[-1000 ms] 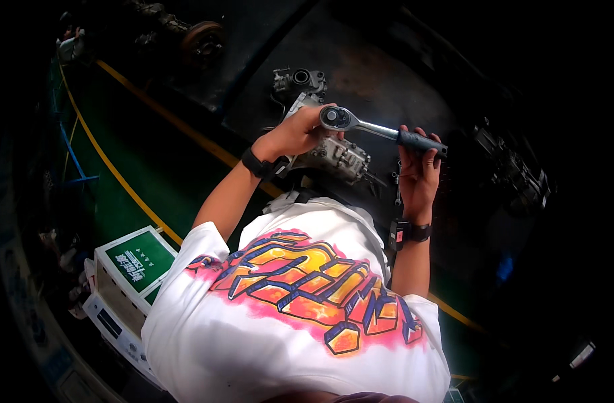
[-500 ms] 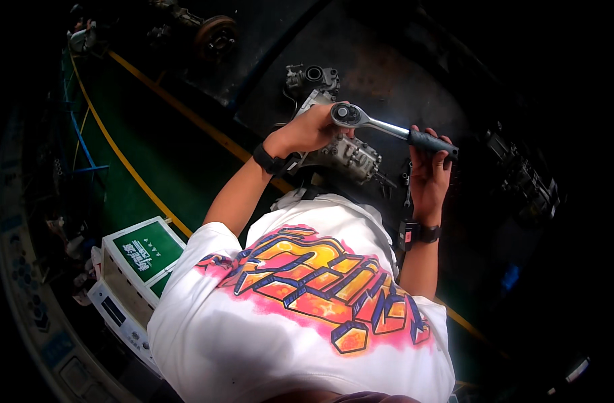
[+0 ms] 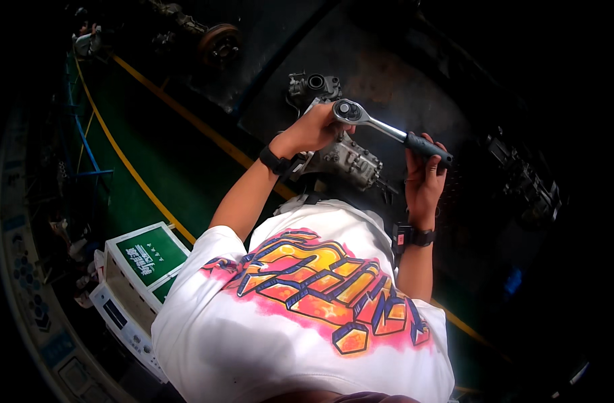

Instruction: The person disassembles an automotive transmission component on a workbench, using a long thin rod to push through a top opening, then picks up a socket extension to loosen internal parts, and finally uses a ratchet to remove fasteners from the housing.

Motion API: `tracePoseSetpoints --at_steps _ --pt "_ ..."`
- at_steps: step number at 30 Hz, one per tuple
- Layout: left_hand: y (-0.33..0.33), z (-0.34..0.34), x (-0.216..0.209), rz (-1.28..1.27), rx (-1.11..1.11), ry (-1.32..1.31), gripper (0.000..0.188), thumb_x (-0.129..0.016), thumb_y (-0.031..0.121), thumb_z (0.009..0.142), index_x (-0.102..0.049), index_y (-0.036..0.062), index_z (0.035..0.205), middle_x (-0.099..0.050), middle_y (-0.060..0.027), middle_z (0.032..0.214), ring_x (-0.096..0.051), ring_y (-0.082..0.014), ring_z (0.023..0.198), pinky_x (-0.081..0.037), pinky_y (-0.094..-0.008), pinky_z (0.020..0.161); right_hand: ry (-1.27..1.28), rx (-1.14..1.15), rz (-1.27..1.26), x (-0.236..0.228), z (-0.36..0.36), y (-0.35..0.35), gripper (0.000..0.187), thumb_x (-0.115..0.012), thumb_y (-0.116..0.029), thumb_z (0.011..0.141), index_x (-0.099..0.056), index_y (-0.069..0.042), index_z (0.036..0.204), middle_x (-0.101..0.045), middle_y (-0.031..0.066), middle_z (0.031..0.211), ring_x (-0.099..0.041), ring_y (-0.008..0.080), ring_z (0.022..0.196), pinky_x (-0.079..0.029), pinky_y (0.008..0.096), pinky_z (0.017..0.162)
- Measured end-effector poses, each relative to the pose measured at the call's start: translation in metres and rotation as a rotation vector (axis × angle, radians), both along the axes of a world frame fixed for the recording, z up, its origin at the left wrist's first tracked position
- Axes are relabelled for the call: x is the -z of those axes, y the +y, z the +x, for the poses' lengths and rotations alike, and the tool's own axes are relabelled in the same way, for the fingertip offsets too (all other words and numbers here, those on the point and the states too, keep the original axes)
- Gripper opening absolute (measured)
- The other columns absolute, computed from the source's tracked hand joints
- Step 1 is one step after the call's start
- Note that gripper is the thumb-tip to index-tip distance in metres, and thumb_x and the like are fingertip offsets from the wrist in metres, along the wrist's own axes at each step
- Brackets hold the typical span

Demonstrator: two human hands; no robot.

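Note:
A ratchet wrench (image 3: pixel 385 129) with a chrome head and a dark grip is held up in front of me, slanting down to the right. My left hand (image 3: pixel 315 126) is closed at its round head, fingers partly hidden behind it. Around the dark handle, the fingers of my right hand (image 3: pixel 424 178) are wrapped, the thumb on the near side. Below and behind the wrench lies a grey metal gearbox (image 3: pixel 351 161) with bolts along its housing, partly covered by my left hand and the tool.
A second cast-metal part (image 3: pixel 315 84) sits just beyond the gearbox. A rusty brake drum (image 3: pixel 219 44) lies far left; dark machinery (image 3: pixel 522 174) stands at the right. Yellow lines cross the green floor (image 3: pixel 179 161). A white cabinet (image 3: pixel 129 295) is near my left elbow.
My right hand and the wrench handle have shifted slightly left and down. My left hand still holds the head; the view has moved a little.

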State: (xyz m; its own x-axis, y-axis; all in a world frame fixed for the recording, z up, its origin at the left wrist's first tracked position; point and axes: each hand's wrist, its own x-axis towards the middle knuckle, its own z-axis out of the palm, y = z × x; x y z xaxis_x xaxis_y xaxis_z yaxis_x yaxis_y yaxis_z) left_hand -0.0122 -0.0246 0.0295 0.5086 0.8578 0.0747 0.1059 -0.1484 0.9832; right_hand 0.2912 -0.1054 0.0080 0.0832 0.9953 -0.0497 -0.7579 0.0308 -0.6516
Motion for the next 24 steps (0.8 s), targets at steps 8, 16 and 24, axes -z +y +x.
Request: tracePoseSetpoints --at_steps 8,16,24 --pt "-0.005 0.000 -0.009 0.011 0.040 0.011 0.031 -0.058 -0.018 0.101 -0.069 -0.0012 0.125 -0.077 -0.0102 0.107 -0.074 -0.0221 0.106 -0.056 -0.0369 0.098 -0.051 0.020 -0.015 -0.007 0.004 -0.003 0.041 -0.064 -0.024 0.114 -0.052 -0.007 0.149 -0.057 0.0239 0.158 -0.058 0.0452 0.148 -0.055 0.0530 0.123" --pt "-0.006 0.003 0.008 -0.105 0.014 -0.052 0.035 -0.054 -0.016 0.103 -0.066 -0.0004 0.132 -0.077 -0.0129 0.122 -0.073 -0.0247 0.121 -0.053 -0.0377 0.109 -0.110 0.032 -0.035 0.002 0.005 -0.002 0.038 -0.066 -0.021 0.114 -0.053 -0.006 0.146 -0.057 0.0257 0.158 -0.064 0.0378 0.142 -0.058 0.0511 0.120" --pt "-0.017 -0.003 0.008 0.234 -0.170 0.117 0.042 -0.055 -0.017 0.093 -0.064 -0.0036 0.132 -0.078 -0.0211 0.113 -0.078 -0.0338 0.107 -0.058 -0.0373 0.095 -0.203 -0.085 -0.038 -0.013 0.008 -0.027 0.040 -0.085 -0.009 0.100 -0.053 -0.006 0.122 -0.063 0.0240 0.148 -0.066 0.0324 0.136 -0.061 0.0495 0.115"
